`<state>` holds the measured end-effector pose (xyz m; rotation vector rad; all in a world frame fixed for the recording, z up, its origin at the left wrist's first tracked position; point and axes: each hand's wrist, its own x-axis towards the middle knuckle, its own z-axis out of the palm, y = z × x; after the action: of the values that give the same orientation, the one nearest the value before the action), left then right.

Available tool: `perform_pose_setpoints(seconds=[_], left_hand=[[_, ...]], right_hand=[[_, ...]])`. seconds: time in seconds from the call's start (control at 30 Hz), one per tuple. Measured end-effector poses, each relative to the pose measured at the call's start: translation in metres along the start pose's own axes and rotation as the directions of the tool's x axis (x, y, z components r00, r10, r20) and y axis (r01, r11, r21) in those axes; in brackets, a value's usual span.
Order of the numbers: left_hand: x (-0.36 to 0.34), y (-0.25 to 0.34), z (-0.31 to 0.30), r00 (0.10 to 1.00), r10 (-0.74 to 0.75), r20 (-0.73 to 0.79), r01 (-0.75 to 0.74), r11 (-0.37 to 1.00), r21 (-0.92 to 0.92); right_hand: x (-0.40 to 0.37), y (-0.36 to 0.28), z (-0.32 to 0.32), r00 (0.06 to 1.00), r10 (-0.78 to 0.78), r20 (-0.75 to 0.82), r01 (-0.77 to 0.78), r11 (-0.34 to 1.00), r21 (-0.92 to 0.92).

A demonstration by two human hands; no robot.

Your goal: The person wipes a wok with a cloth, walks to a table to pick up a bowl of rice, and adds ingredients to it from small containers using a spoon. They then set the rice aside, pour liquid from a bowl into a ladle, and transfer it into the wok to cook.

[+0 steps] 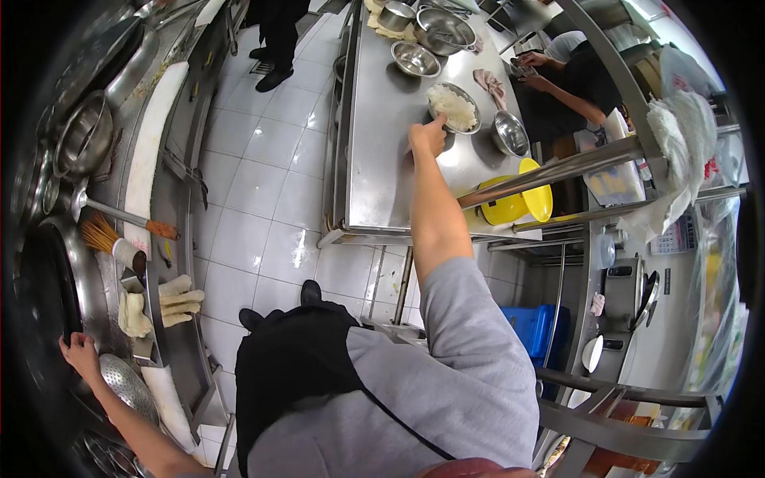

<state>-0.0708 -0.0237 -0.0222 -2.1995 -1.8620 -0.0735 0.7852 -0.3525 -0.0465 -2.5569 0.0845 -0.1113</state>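
My right hand [428, 138] is closed on the near rim of a metal bowl [476, 123] at the steel table. White cooked rice [452, 109] is heaped in this bowl. On the opposite side, my left hand [80, 354] reaches to a large dark wok [49, 275], its fingers curled at the wok's edge. A perforated skimmer [127, 386] lies right beside my left forearm. Close to the rice bowl are a metal ladle [510, 134] with a cloth-wrapped handle and an open-topped metal bowl [415, 60].
A yellow container [504, 209] stands at the near corner of the steel table [382, 171]. Across it, another person's hands [532, 68] hold something small. A person in dark trousers [279, 36] stands in the aisle. A bamboo brush [107, 239] and folded cloths [179, 301] lie by the stove.
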Motion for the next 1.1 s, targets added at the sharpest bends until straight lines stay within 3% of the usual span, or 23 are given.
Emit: perform_pose_setpoints(seconds=[0.13, 0.27, 0.5, 0.57, 0.63, 0.67, 0.7, 0.73, 0.83, 0.87, 0.93, 0.97, 1.0, 1.03, 1.07, 1.1], left_hand=[[-0.005, -0.003, 0.018, 0.98, -0.006, -0.199, 0.003, 1.0, -0.016], [-0.006, 0.009, 0.011, 0.99, -0.032, -0.14, 0.031, 0.999, -0.007], [-0.01, 0.016, 0.011, 0.969, -0.034, -0.246, 0.009, 0.995, -0.103], [-0.005, 0.002, 0.023, 0.93, 0.034, -0.366, -0.097, 0.983, -0.155], [-0.004, -0.003, 0.017, 0.962, 0.011, -0.274, -0.066, 0.979, -0.192], [-0.008, 0.003, 0.01, 0.928, 0.049, -0.368, -0.127, 0.973, -0.19], [-0.01, 0.009, 0.011, 0.914, -0.013, -0.406, -0.078, 0.976, -0.205], [-0.013, 0.02, 0.001, 0.94, -0.059, -0.337, -0.022, 0.973, -0.232], [-0.013, 0.036, -0.01, 0.935, -0.14, -0.325, -0.03, 0.884, -0.467], [-0.018, 0.051, -0.014, 0.853, -0.173, -0.492, -0.041, 0.919, -0.393], [-0.03, 0.096, -0.025, 0.74, -0.126, -0.66, -0.272, 0.842, -0.466], [-0.044, 0.122, -0.024, 0.794, -0.044, -0.606, -0.381, 0.741, -0.553], [-0.065, 0.154, -0.033, 0.893, 0.033, -0.45, -0.369, 0.626, -0.687], [-0.088, 0.196, -0.046, 0.989, 0.135, -0.065, -0.137, 0.644, -0.753], [-0.104, 0.219, -0.02, 0.935, 0.354, -0.001, -0.133, 0.35, -0.927], [-0.107, 0.248, -0.022, 0.823, 0.565, 0.065, -0.219, 0.42, -0.88]], right_hand=[[0.001, 0.011, 0.0, 0.979, -0.119, -0.168, 0.116, 0.993, -0.029], [-0.013, 0.017, -0.007, 0.972, -0.16, -0.174, 0.163, 0.987, 0.004], [-0.085, 0.035, -0.014, 0.922, -0.306, -0.238, 0.329, 0.942, 0.066], [-0.105, 0.04, -0.016, 0.894, -0.331, -0.301, 0.386, 0.911, 0.146], [-0.131, 0.046, -0.011, 0.878, -0.359, -0.315, 0.432, 0.879, 0.201], [-0.14, 0.053, -0.004, 0.866, -0.365, -0.342, 0.466, 0.837, 0.285], [-0.143, 0.055, 0.003, 0.847, -0.36, -0.391, 0.501, 0.787, 0.361], [-0.157, 0.05, -0.001, 0.831, -0.346, -0.435, 0.499, 0.809, 0.31], [-0.179, 0.06, 0.009, 0.875, -0.319, -0.364, 0.467, 0.756, 0.46], [-0.19, 0.062, 0.011, 0.893, -0.333, -0.303, 0.442, 0.772, 0.457], [-0.2, 0.059, 0.008, 0.859, -0.438, -0.264, 0.511, 0.768, 0.388], [-0.204, 0.058, 0.009, 0.838, -0.495, -0.229, 0.545, 0.757, 0.36], [-0.201, 0.061, 0.016, 0.827, -0.525, -0.203, 0.561, 0.745, 0.36], [-0.202, 0.057, 0.018, 0.757, -0.621, -0.203, 0.653, 0.727, 0.213], [-0.207, 0.049, 0.017, 0.772, -0.62, -0.138, 0.635, 0.759, 0.142], [-0.203, 0.046, 0.021, 0.772, -0.628, -0.098, 0.636, 0.762, 0.125]])
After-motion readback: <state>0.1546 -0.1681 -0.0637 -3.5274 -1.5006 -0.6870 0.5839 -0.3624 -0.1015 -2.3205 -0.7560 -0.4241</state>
